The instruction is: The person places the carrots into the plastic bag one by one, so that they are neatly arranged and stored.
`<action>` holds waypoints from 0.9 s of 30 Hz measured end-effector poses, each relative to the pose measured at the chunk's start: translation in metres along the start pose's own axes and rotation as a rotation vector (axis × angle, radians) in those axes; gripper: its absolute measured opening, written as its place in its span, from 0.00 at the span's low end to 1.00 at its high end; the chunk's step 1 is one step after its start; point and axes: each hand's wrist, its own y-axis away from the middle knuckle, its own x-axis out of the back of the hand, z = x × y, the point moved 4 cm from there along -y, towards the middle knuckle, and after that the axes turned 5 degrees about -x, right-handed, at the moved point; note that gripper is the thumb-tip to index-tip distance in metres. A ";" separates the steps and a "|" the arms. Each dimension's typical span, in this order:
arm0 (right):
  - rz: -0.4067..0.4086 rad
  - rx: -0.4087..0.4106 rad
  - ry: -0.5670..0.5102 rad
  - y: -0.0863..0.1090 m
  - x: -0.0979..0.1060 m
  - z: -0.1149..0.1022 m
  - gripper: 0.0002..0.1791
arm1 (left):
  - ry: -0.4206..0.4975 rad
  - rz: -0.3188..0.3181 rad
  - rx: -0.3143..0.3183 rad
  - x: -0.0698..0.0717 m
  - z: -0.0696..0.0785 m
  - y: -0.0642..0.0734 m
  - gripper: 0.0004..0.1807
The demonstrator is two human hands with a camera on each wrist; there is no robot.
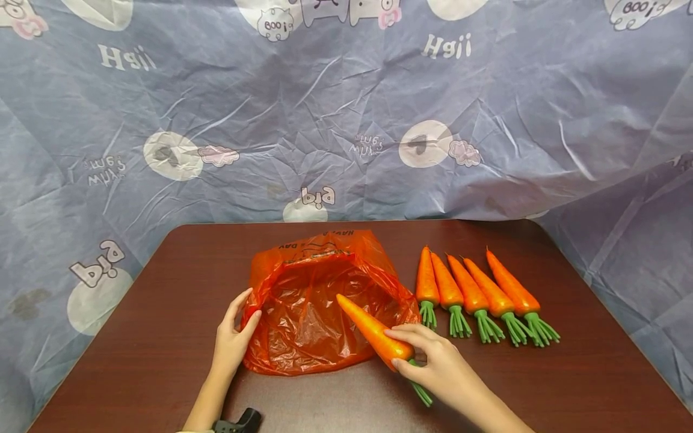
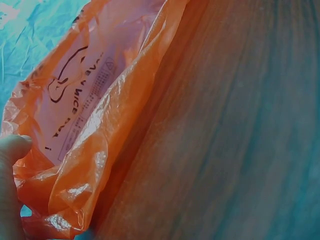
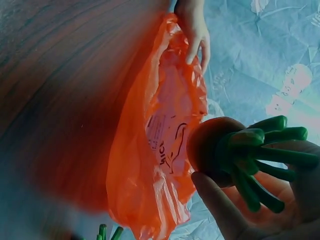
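Observation:
A red plastic bag [image 1: 308, 325] lies on the table with its mouth spread toward me; black printing shows on it. My left hand [image 1: 234, 337] grips the bag's left rim between thumb and fingers. In the left wrist view the thumb [image 2: 15, 147] is at the edge of the bag [image 2: 125, 100]. My right hand [image 1: 438, 361] holds a carrot [image 1: 373, 331] near its thick end, its tip pointing up-left over the bag's opening. The green stalks [image 3: 265, 155] stick out past the hand in the right wrist view.
Several carrots [image 1: 471, 291] with green stalks lie side by side right of the bag. The dark brown table [image 1: 162, 313] has a patterned grey-blue cloth [image 1: 325, 120] hanging behind it. A black object [image 1: 240, 421] shows by the left wrist at the bottom edge.

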 end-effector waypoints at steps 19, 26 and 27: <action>-0.063 -0.044 -0.022 -0.021 -0.030 -0.002 0.21 | -0.004 0.000 -0.005 0.000 0.001 0.000 0.27; -0.069 -0.043 -0.050 -0.027 -0.040 -0.005 0.21 | -0.018 0.000 -0.001 0.000 0.000 0.000 0.27; -0.068 -0.043 -0.050 -0.027 -0.041 -0.005 0.21 | -0.016 0.002 -0.003 0.000 -0.001 -0.001 0.27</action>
